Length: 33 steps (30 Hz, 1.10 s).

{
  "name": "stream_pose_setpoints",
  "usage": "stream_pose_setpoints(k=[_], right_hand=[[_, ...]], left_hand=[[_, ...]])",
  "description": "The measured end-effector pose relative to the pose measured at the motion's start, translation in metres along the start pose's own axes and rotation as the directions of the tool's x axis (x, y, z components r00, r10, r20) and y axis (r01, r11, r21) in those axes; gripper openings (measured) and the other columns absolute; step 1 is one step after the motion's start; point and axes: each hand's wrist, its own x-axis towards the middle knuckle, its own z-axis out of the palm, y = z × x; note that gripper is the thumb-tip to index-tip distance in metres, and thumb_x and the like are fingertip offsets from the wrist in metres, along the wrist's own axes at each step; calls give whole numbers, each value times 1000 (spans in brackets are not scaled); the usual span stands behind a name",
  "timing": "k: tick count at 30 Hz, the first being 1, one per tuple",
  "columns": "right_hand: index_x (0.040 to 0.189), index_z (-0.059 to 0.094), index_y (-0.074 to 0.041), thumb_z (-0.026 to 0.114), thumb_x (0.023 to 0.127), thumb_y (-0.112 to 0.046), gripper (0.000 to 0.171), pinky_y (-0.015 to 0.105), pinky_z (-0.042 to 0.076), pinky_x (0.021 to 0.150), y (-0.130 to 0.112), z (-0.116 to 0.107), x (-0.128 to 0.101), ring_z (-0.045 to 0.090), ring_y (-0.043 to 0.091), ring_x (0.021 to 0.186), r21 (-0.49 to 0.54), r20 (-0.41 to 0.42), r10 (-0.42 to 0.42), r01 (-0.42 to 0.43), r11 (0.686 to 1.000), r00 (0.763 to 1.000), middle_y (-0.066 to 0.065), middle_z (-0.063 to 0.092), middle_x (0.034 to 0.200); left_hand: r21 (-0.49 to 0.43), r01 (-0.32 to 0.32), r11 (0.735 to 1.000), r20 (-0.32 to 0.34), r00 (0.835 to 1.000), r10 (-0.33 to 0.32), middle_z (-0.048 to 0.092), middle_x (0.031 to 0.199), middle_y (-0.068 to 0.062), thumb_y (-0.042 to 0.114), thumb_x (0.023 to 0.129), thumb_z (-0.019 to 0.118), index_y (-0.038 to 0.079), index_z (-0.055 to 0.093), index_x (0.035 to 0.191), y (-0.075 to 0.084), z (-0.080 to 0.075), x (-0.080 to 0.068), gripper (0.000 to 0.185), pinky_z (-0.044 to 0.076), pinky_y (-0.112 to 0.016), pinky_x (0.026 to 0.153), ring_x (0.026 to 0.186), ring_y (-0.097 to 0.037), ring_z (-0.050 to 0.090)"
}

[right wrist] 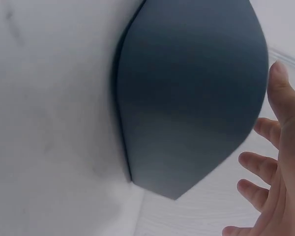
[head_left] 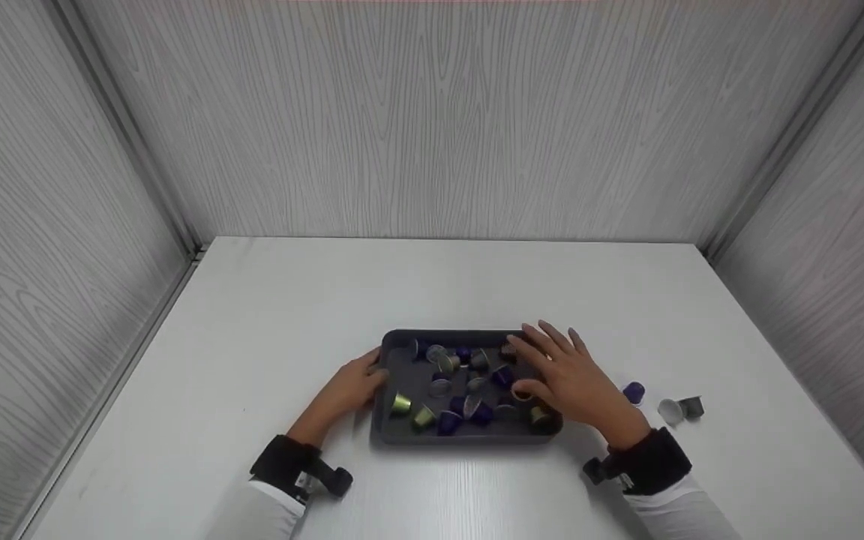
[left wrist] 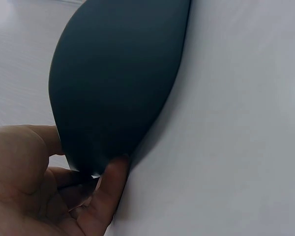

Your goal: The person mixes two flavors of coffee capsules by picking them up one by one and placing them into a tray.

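Sitting mid-table near the front edge is the dark tray [head_left: 394,431], loaded with a jumble of coffee capsules [head_left: 462,382], purple, green-gold and silver, some tipped on their sides. Left hand [head_left: 353,386] grasps the tray's left wall, fingers curled round its edge. Right hand [head_left: 571,382] hovers over the tray's right end, fingers spread and relaxed, gripping nothing. Off to the right on the white table [head_left: 477,285] lie a purple capsule [head_left: 633,392] and a silver capsule [head_left: 670,410].
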Motion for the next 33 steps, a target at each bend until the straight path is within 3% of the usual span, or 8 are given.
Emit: stream_pose_setpoints(k=[5, 16, 19, 22, 26, 33], right_hand=[[155, 31, -23, 48, 97, -53, 68, 63, 15, 110, 8, -3, -3, 18, 32, 146, -5, -2, 42, -42, 999, 999, 8, 28, 159], [155, 32, -20, 54, 96, -49, 69, 70, 15, 106, 33, -15, -19, 20, 37, 144, -12, -18, 155, -155, 988, 988, 13, 29, 157], [156, 30, -20, 52, 97, -52, 70, 72, 13, 104, 43, -20, -23, 18, 41, 144, -10, 22, 217, -217, 976, 976, 16, 28, 157], [157, 25, -19, 47, 96, -57, 75, 75, 12, 102, 53, -25, -30, 15, 46, 143, -8, 102, 304, -305, 952, 947, 19, 24, 158], [157, 21, -15, 46, 94, -63, 83, 78, 11, 99, 65, -36, -39, 12, 51, 141, 16, 211, 408, -421, 907, 888, 25, 20, 157], [156, 19, -6, 58, 91, -57, 91, 74, 20, 100, 84, -47, -52, 19, 55, 136, 115, 363, 446, -515, 850, 818, 34, 21, 153]], left_hand=[[25, 11, 1000, -5, 1000, -10, 51, 142, -18, 23, 99, 48, 8, 37, 151, -1, 1, 0, 56, 44, -46, 94, 109, -28, 57], [47, -44, 998, -16, 999, 45, 52, 139, -20, 20, 99, 48, 6, 40, 150, -1, 1, -1, 54, 41, -47, 99, 111, -29, 55], [46, -39, 998, -12, 999, 39, 51, 141, -20, 21, 99, 49, 6, 39, 150, 0, 1, -1, 54, 39, -47, 102, 118, -30, 53], [46, -36, 998, -6, 999, 36, 50, 142, -20, 22, 99, 49, 6, 38, 150, 0, 1, 0, 55, 37, -48, 104, 125, -31, 50], [41, -33, 999, -5, 999, 33, 49, 142, -20, 21, 99, 49, 6, 38, 150, 0, 1, 1, 54, 36, -48, 106, 127, -32, 49], [18, 13, 1000, 8, 1000, -13, 49, 143, -20, 21, 99, 47, 5, 36, 151, 1, 1, 1, 55, 40, -47, 100, 119, -30, 53]])
